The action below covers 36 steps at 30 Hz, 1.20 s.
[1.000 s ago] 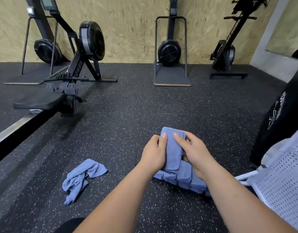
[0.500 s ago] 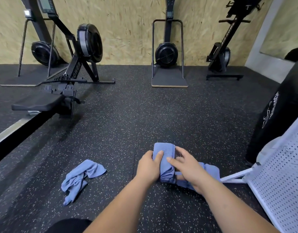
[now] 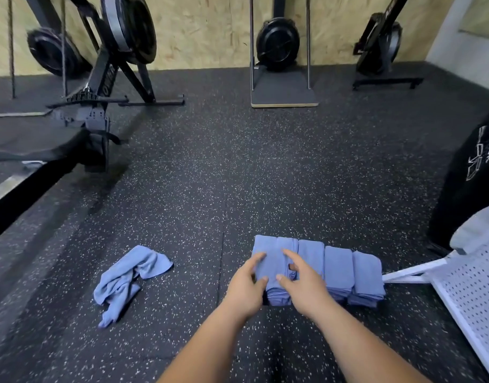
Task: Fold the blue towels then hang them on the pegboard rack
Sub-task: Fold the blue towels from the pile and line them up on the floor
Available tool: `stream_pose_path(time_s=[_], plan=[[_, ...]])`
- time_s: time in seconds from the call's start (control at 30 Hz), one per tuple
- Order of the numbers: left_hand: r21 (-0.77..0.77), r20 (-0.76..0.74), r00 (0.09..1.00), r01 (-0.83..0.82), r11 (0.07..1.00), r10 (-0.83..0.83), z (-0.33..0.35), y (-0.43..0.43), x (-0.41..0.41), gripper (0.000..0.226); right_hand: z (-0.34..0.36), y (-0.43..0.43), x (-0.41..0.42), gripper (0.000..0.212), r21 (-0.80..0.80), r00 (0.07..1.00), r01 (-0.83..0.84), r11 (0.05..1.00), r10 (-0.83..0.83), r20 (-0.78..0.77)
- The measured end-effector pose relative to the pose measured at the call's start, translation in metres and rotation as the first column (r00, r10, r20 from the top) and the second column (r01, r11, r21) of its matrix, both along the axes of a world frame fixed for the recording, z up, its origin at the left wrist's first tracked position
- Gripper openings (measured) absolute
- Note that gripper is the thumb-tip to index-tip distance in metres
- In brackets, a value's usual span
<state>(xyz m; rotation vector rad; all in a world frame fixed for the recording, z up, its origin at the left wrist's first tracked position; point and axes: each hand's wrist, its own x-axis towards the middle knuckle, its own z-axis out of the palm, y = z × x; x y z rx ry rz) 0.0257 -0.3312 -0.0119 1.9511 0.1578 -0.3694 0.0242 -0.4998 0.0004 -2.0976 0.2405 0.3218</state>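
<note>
Fingers: on my feed both hands are closed round one towel. The left hand (image 3: 247, 286) takes its left edge between thumb and forefinger. The right hand (image 3: 307, 286) has its thumb on top, and its fingers (image 3: 289, 254) curl down the towel's right side.

Towel in hand: the end towel (image 3: 271, 261) is folded into a narrow pack. It sits on the floor (image 3: 210, 189) right under my fingers, at the left end of a row.

Done so far: the folded towels (image 3: 338, 266) lie side by side just right of my fingers, each touching the next. I count at least three besides the one I hold. The seams blur, so I won't swear to the number.

Left to fold: one crumpled towel (image 3: 130, 275) lies in a loose heap on the floor, well off to the left of my fingers. I see no other loose ones.

Left to hang: all of them, I judge. The white pegboard rack (image 3: 475, 294) stands tilted beyond the row's right end, far from my fingers. The part of it in view carries no towel.

Progress: folding looks nearly finished and hanging has not begun, so I put the task at about halfway.

Background: rowing machines (image 3: 278, 45) stand along the wall, far ahead of my fingers and clear of the work.
</note>
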Motion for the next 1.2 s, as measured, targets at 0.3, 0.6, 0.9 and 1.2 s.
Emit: stream_pose_path(time_s=[0.3,0.6,0.9,1.2], plan=[[-0.087,-0.087,0.994,-0.073,0.994,0.065,-0.076,0.007,0.062,0.057,-0.080,0.013,0.064,0.064,-0.113,0.992,-0.107,0.988,0.099,-0.077],[-0.089,-0.063,0.991,-0.122,0.989,0.116,-0.125,0.009,0.132,0.061,-0.120,0.027,0.115,0.061,-0.540,0.983,-0.123,0.832,0.178,0.050],[0.191,-0.028,0.995,0.096,0.977,-0.092,-0.183,0.002,0.162,0.061,-0.159,0.015,0.139,0.065,-0.674,0.968,-0.227,0.703,0.240,-0.074],[0.377,-0.051,0.977,0.211,0.902,-0.207,-0.195,-0.005,0.167,0.062,-0.173,0.015,0.142,0.067,-0.717,0.959,-0.265,0.645,0.251,-0.128]])
